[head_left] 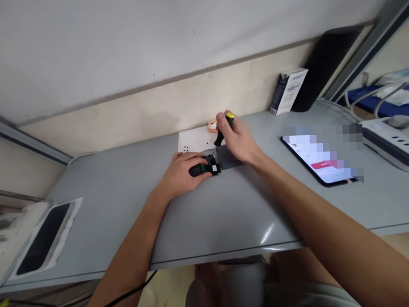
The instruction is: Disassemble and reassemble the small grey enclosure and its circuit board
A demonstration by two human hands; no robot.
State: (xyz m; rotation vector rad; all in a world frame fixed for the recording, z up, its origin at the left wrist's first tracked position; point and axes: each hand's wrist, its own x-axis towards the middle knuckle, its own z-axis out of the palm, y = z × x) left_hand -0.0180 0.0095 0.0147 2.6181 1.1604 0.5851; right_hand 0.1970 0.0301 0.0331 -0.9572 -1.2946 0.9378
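Observation:
My right hand grips a screwdriver with a black and yellow handle, its shaft slanting down to the left. The tip meets a small black device with bits of green circuit board and a white label. Around that device, flat on the desk, the fingers of my left hand are closed. A rounded black part shows between thumb and fingers. Just right of it, under my right hand, lies a dark grey box. Behind sits a white sheet bearing several tiny dark screws.
An orange and white object rests near the wall. To the right lie a lit phone and a power strip. A white and blue carton stands beside a black cylinder. At left is a dark flat panel.

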